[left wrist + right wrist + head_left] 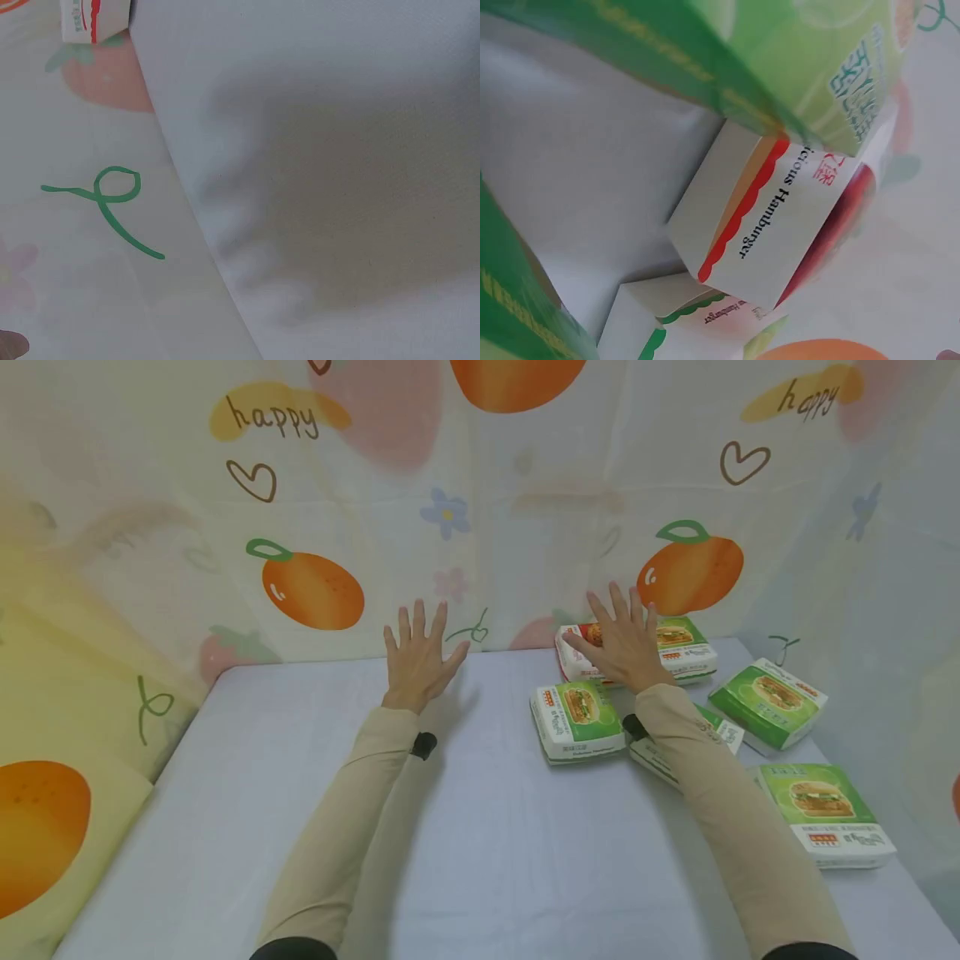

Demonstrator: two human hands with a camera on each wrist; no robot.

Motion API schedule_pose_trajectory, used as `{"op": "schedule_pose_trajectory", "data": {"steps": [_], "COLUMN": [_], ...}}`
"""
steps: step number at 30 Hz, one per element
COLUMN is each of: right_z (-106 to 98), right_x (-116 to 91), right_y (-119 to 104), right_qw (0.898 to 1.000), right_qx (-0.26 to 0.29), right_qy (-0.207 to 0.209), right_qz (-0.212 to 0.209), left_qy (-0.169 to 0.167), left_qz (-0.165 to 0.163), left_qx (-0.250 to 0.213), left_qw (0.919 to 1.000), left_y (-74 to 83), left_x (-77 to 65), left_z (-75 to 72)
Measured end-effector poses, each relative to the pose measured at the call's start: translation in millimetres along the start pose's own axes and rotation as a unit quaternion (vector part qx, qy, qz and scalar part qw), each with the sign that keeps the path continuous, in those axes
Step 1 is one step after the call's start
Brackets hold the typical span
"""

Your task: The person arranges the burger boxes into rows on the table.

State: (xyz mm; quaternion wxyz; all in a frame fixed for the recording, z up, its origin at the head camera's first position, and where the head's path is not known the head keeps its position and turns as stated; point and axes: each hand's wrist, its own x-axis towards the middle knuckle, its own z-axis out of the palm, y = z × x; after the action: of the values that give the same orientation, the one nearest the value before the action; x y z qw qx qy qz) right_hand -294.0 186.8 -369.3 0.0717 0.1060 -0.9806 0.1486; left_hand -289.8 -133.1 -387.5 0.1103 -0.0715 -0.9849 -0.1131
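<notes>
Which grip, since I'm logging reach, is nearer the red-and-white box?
Right. The right grip overlaps the red-and-white box in the head view; whether they touch is unclear. The left grip is off to its left, with a clear gap between.

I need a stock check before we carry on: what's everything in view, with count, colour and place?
Red box: one, red and white, back, partly hidden
Back green box: one, green and white, right of the red box
Left green box: one, green and white, in front of the red box
Middle green box: one, green and white, mostly hidden
Right green box: one, green and white, right side
Nearest green box: one, green and white, lower right
Tabletop: one, pale, beneath the boxes
Printed backdrop: pale with oranges, behind; sheet count unclear
Wrist bands: two, black, at the wrists
Sleeves: two, beige, both arms
Left hand: one, centre
Right hand: one, before the red box
</notes>
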Motion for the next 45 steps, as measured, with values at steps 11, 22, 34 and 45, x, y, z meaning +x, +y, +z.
{"op": "schedule_pose_trajectory", "data": {"steps": [11,22,34,45], "right_z": [-4,-13,-16,-15], "right_x": [-5,-15,-33,-53], "right_y": [-4,-15,-21,-22], "right_qw": [1.0,0.999,0.994,0.988], "right_qx": [0.01,0.033,0.102,0.143], "right_qy": [0.007,-0.019,-0.033,-0.055], "right_qz": [0.004,0.009,0.01,0.022], "left_qy": [-0.004,-0.016,-0.018,-0.02], "left_qz": [0.015,0.017,0.037,0.051], "left_qx": [-0.003,-0.015,-0.038,-0.061], "left_qw": [0.9999,0.9996,0.9984,0.9966], "left_y": [8.7,17.8,33.0,48.5], "left_x": [-4.7,-10.6,-20.4,-30.8], "left_z": [-2.7,-4.3,-2.5,0.8]}}
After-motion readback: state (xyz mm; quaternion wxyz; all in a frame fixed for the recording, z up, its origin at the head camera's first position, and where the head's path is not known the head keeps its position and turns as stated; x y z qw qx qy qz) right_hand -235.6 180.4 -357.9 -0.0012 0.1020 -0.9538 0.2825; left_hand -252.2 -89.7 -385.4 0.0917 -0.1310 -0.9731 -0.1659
